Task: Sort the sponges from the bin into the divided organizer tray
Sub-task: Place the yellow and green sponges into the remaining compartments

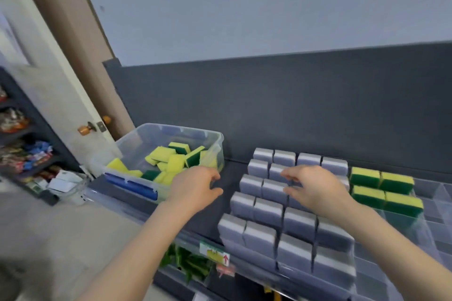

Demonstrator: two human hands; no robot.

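A clear plastic bin (pixel 215 137) at the left holds several loose yellow-and-green sponges (pixel 168 160). To its right lies the clear divided organizer tray (pixel 430 227). Several grey sponges (pixel 266 210) stand in rows in its left compartments, and yellow-and-green sponges (pixel 381 181) fill compartments further right. My left hand (pixel 195 190) hovers at the bin's near right corner, fingers loosely curled, holding nothing. My right hand (pixel 315 186) hangs over the grey sponges, its fingertips touching or just above one; no grip shows.
A dark grey panel (pixel 293 105) rises behind the dark counter. A door with a brass knob (pixel 85 129) stands at the left, beside shelves of packaged goods (pixel 22 154). Below the counter edge sits a clear box with green items (pixel 190 264).
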